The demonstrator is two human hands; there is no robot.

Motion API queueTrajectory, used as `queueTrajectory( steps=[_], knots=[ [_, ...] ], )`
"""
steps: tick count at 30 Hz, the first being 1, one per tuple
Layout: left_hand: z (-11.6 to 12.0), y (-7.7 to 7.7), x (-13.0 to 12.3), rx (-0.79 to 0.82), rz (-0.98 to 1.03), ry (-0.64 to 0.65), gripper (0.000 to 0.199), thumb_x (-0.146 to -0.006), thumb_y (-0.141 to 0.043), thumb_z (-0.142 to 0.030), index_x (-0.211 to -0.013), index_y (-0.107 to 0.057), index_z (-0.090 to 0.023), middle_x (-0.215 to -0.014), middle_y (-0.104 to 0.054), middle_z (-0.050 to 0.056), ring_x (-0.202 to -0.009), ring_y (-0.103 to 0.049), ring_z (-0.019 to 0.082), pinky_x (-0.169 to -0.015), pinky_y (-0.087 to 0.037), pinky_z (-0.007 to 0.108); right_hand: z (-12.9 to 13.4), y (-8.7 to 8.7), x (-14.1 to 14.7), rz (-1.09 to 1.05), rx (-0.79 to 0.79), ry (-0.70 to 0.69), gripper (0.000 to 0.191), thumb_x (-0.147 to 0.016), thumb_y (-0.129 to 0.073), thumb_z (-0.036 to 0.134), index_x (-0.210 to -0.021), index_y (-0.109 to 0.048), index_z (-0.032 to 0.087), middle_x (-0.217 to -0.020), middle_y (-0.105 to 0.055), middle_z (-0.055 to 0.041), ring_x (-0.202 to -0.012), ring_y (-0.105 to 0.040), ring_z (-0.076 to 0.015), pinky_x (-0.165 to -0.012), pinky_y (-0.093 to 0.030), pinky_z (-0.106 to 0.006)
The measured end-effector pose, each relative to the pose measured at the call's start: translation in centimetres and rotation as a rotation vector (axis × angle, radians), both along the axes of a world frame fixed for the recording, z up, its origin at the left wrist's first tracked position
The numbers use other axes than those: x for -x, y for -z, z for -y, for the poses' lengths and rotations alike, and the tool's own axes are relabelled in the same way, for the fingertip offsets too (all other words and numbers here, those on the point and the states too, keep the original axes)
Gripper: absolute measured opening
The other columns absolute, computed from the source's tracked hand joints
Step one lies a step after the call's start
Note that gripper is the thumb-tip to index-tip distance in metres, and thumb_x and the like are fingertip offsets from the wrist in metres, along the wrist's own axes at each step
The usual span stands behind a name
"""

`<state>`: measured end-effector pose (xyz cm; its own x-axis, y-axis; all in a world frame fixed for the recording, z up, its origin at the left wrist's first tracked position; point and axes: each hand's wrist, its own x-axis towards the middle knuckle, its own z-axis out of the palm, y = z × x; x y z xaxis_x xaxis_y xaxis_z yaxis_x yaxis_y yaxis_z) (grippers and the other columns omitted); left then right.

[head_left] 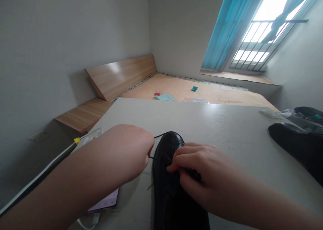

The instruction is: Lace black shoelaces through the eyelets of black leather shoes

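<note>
A black leather shoe stands on the white table, its toe pointing away from me. My left hand, closed in a fist left of the toe, grips a thin black lace. The lace loops over the front of the toe, and another stretch of it runs from the fist to the shoe's side. My right hand rests on the upper of the shoe with its fingers bent and pressed together. What those fingertips hold, if anything, is hidden.
Another black shoe lies on the table at the right, beside clear plastic. A phone and white cable are partly under my left forearm. Beyond the table are a bed, a teal packet and a light-green cloth.
</note>
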<state>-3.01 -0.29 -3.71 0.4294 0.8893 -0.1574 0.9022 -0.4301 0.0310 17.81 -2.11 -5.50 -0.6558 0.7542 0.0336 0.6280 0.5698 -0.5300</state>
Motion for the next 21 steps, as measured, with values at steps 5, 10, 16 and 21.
queueTrajectory(
  steps=[5,10,16,21],
  knots=[
    [0.0,0.0,-1.4,0.028,-0.081,0.022,0.026,-0.078,-0.049,-0.023,-0.062,-0.069,-0.023,-0.056,-0.066,0.004,-0.043,-0.049,0.017,-0.046,-0.022,0.029,-0.2,-0.1,0.0,-0.006,0.0,-0.011,0.026,-0.077,-0.052,0.012,-0.084,-0.075,0.022,-0.083,-0.072,-0.0003,-0.078,-0.064,-0.0169,-0.071,-0.044,-0.031],
    [-0.2,0.9,-1.7,0.02,-0.034,0.079,0.023,-0.082,-0.052,-0.024,-0.066,-0.069,-0.024,-0.059,-0.067,0.002,-0.047,-0.052,0.017,-0.048,-0.024,0.028,-0.3,-0.1,-0.3,-0.012,0.025,-0.034,0.028,-0.081,-0.051,0.013,-0.09,-0.075,0.024,-0.088,-0.072,-0.0002,-0.082,-0.064,-0.0171,-0.076,-0.047,-0.032],
    [-0.1,0.8,-1.8,0.054,-0.094,0.125,0.026,-0.084,-0.052,-0.02,-0.068,-0.072,-0.023,-0.062,-0.07,0.002,-0.052,-0.059,0.019,-0.047,-0.024,0.03,-0.5,-0.2,-0.5,-0.027,0.056,-0.061,0.028,-0.083,-0.051,0.013,-0.094,-0.074,0.023,-0.091,-0.073,-0.0001,-0.087,-0.064,-0.018,-0.081,-0.048,-0.034],
    [-0.3,0.5,-2.7,0.076,-0.114,0.121,0.025,-0.084,-0.054,-0.019,-0.066,-0.072,-0.022,-0.062,-0.07,0.004,-0.051,-0.06,0.02,-0.047,-0.027,0.03,-0.6,-0.2,-0.4,-0.072,0.065,-0.072,0.028,-0.086,-0.049,0.012,-0.099,-0.071,0.024,-0.098,-0.072,-0.0011,-0.091,-0.064,-0.0175,-0.084,-0.048,-0.033]
  ],
)
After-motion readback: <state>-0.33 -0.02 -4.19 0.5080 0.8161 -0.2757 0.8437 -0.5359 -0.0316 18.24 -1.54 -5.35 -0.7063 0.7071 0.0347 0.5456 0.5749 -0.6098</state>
